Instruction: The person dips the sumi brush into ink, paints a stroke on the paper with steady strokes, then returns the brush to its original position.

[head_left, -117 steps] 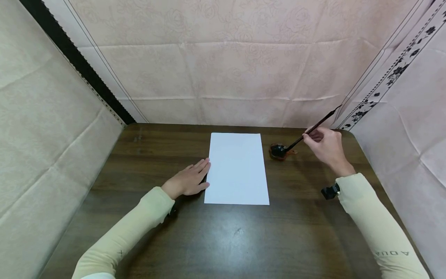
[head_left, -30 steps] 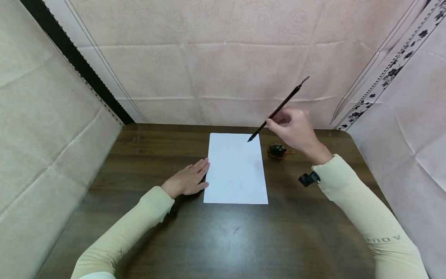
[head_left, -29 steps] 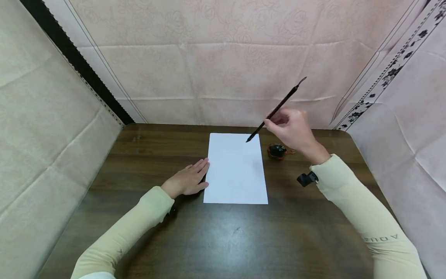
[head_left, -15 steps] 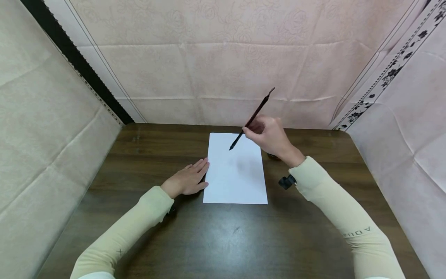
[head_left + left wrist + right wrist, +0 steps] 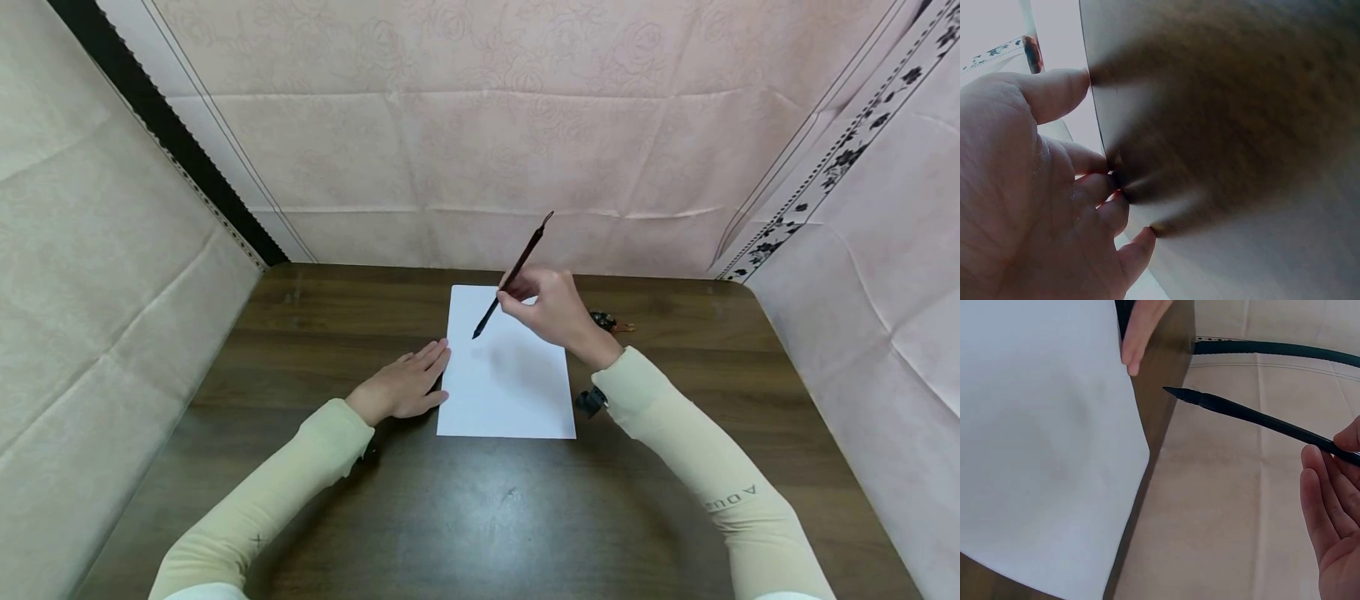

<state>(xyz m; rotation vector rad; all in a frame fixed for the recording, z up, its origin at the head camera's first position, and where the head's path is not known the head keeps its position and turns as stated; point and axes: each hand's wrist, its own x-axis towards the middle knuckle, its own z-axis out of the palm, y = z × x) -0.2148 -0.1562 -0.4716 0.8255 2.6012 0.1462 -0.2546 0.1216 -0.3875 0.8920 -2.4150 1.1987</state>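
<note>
Your right hand pinches the brush over the paper, slanting, tip down-left; your left hand, fingers extended, touches the paper's edge. The dark pot's contents are unclear.

A creased, pinkish sheet with faint roses hung behind the wood-grain surface, between a black strip at left and a black-flowered border at right, while light gleamed on the wood.
</note>
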